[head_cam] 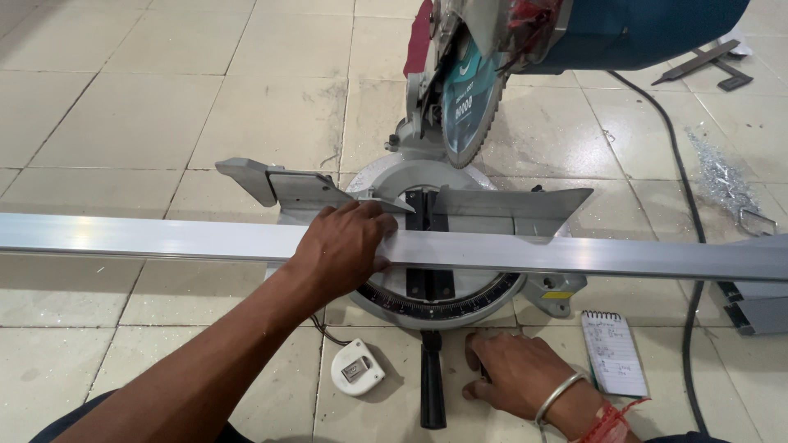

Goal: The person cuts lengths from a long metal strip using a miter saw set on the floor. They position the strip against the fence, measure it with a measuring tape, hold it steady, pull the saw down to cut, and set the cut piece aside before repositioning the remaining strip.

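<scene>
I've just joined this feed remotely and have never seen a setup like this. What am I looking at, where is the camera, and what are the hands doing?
One camera, worn on the person's head, looks down at a tiled floor. The machine is a miter saw with its toothed round blade raised. A long aluminium bar lies across the saw's table against the fence. The left hand presses on the bar. The right hand rests on the floor beside the saw's black handle. Nearby lie a white tape measure, a spiral notepad and metal shavings.
</scene>
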